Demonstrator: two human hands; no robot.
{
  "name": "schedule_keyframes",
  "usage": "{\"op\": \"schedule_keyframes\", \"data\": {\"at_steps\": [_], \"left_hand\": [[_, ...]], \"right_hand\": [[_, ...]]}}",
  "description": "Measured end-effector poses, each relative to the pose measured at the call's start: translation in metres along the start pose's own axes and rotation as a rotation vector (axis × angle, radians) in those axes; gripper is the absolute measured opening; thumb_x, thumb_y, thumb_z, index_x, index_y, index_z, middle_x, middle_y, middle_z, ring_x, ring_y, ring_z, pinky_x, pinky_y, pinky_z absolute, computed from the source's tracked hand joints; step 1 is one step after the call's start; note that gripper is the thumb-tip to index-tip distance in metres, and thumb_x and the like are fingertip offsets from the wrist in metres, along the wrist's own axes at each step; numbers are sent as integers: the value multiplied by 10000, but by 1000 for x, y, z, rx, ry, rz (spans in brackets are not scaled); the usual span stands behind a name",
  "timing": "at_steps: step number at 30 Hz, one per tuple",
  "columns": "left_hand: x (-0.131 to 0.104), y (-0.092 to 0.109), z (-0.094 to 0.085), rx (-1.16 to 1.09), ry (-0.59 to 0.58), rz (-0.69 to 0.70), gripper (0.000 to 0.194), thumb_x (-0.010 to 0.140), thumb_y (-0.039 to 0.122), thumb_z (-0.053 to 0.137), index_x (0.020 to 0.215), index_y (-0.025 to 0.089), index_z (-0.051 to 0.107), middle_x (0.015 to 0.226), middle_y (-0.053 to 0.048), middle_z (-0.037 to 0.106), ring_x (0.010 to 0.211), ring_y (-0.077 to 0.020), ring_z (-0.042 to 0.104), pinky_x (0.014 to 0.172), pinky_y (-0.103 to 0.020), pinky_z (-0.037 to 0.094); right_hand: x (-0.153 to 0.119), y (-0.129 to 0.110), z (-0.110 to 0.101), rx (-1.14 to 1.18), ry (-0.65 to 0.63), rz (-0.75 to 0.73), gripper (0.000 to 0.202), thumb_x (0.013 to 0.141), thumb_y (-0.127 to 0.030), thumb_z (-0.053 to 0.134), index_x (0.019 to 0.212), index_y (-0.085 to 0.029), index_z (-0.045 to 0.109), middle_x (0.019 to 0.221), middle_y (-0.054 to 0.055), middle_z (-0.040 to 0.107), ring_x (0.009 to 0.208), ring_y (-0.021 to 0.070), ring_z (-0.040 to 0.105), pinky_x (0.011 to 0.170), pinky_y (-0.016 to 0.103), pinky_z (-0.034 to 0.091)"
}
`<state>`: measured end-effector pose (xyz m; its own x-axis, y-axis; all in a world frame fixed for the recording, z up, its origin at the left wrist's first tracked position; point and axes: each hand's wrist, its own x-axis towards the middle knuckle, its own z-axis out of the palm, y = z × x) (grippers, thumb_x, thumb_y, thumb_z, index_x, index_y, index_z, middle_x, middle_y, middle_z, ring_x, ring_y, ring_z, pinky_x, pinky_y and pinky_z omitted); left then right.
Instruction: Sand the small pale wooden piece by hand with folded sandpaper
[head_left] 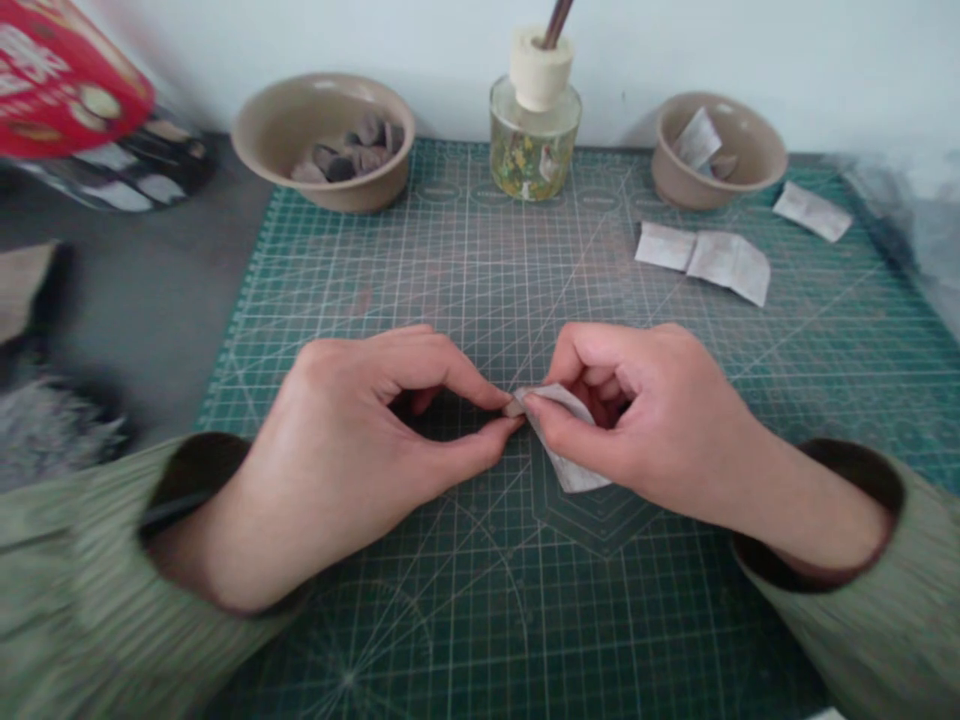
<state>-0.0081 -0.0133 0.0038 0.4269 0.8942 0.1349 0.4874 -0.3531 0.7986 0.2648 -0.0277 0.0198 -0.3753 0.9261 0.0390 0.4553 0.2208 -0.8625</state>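
Over the cutting mat's middle, my left hand (360,450) pinches a small greyish-brown piece (514,408) between thumb and index fingertips. Most of that piece is covered, so I cannot tell its kind. My right hand (637,420) is closed on a folded scrap of greyish-white paper (574,470), perhaps sandpaper, held between thumb and curled fingers. The paper's upper left corner touches or overlaps the small piece. Both hands meet here, fingertips nearly touching.
On the green cutting mat (465,290) stand a bowl (262,130) of several small brown lumps, a reed diffuser (536,140) and a smaller bowl (716,185) with paper scraps. Creased paper pieces (727,262) lie at right. A red package (67,80) and grey fluffy material (56,425) are left.
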Motion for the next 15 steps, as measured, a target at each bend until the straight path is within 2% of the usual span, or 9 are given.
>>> {"op": "schedule_keyframes", "data": {"at_steps": [5, 11, 15], "left_hand": [[0, 2, 0, 0, 9, -1, 55, 1040, 405, 988, 1003, 365, 990, 985, 19, 950, 819, -219, 799, 718, -401, 555], [-1, 3, -2, 3, 7, 8, 44, 1048, 381, 993, 1007, 367, 985, 982, 32, 944, 823, -211, 816, 718, -403, 563], [0, 1, -2, 0, 12, 6, 38, 1034, 373, 1003, 1005, 375, 979, 988, 42, 935, 826, -209, 807, 732, -408, 560]], "right_hand": [[3, 0, 3, 12, 33, 16, 303, 1104, -233, 862, 882, -272, 659, 666, -71, 651, 644, 155, 643, 653, 323, 451], [2, 1, 4, 37, 13, -1, 303, 1092, -229, 876, 887, -273, 657, 656, -87, 628, 628, 146, 634, 654, 319, 459], [2, 1, 5, 12, 62, -5, 311, 1114, -246, 863, 881, -265, 658, 673, -77, 648, 627, 141, 633, 656, 323, 456]]}}
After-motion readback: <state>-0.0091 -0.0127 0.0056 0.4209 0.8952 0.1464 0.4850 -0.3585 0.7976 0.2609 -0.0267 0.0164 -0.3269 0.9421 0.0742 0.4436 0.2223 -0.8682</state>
